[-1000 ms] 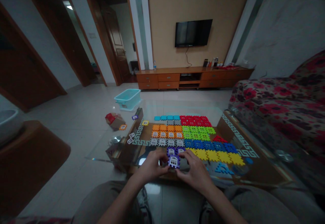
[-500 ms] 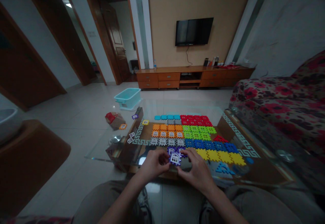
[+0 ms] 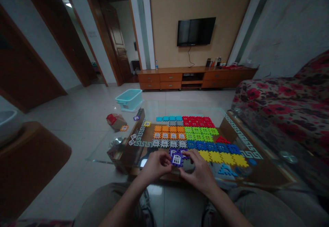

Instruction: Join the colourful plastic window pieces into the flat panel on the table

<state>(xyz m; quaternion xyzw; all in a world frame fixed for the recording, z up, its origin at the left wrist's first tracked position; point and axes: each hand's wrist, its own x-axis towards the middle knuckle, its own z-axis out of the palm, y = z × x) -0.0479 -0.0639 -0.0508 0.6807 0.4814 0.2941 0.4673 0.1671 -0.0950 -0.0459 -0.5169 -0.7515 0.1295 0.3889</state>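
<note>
A flat mat of interlocked plastic tiles in teal, red, orange, green, grey, blue and yellow lies on the glass coffee table. At its near edge both my hands pinch one purple window tile. My left hand grips the tile's left side with curled fingers. My right hand holds its right side, fingers closed. The tile is tilted and sits against other purple tiles at the mat's front row.
Loose tiles lie at the table's left end and on the floor near a red packet. A teal basin stands on the floor beyond. A floral sofa runs along the right. A blue triangular piece lies right of my hands.
The purple window tile has been lifted slightly and moved away from me, toward the mat's front row. Both hands shifted forward with it.
</note>
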